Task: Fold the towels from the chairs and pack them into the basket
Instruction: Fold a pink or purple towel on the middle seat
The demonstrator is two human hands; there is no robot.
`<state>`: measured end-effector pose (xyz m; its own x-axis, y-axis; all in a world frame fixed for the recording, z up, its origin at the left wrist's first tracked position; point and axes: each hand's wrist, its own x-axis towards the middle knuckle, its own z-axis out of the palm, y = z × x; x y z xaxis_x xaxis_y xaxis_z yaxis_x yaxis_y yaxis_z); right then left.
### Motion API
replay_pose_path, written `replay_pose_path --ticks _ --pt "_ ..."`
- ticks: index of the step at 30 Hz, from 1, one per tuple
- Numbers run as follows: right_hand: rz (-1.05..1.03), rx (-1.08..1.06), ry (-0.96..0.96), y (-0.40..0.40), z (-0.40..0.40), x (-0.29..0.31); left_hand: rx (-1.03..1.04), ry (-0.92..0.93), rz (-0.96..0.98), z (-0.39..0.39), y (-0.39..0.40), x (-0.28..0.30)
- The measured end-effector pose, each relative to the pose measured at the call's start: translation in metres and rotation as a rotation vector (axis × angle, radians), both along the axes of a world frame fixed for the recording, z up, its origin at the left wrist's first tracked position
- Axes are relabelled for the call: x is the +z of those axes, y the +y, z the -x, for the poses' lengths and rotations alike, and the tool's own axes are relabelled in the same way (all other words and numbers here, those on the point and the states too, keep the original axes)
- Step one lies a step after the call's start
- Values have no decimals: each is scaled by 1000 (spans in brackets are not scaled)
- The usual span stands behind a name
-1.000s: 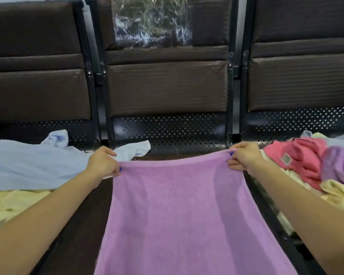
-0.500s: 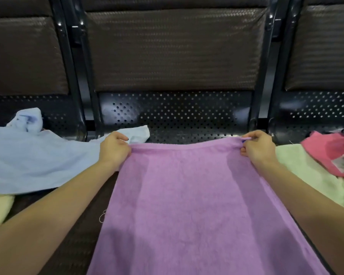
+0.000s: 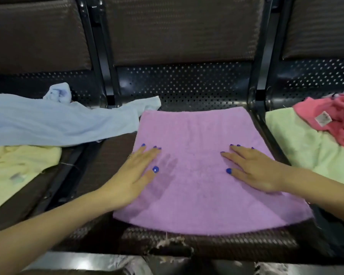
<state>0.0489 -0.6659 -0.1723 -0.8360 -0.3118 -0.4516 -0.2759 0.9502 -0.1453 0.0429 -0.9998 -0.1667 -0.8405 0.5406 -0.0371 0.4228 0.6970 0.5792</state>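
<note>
Purple towel (image 3: 197, 155) spread flat on the middle seat (image 3: 187, 243), squarish, far edge toward the backrest, near edge toward the person. Left hand (image 3: 135, 171) and right hand (image 3: 254, 171) laid flat on it, fingers straight, gripping nothing, set level toward its left and right sides. Next fold judged equally reachable by either hand; basket not in view.

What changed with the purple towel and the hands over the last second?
Both hands let go of the purple towel's far corners and drew back toward the person. The left hand and right hand now press flat on it, and it lies on the middle seat. The blue towel and pink towel stayed put.
</note>
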Motion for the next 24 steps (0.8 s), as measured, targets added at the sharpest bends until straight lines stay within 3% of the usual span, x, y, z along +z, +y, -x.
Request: replay_pose_path --ticks 3,6,13,16,18,21,24 --pt "-54 11 70 19 -34 0 -271 6 387 -32 -9 -5" --pt "-72 -2 146 40 -58 -6 -280 -27 502 -43 -19 -6" --pt "25 -57 82 65 -126 10 -248 -35 557 -66 -50 -5" --pt "-18 -2 112 69 -135 26 -197 -20 484 -70 -59 1" --pt "-30 71 211 60 -134 41 -132 10 377 -69 -63 3" --pt "31 211 527 54 -129 36 -103 35 280 -65 -59 3" --pt "-54 265 555 59 -117 25 -79 68 243 -63 -50 -1"
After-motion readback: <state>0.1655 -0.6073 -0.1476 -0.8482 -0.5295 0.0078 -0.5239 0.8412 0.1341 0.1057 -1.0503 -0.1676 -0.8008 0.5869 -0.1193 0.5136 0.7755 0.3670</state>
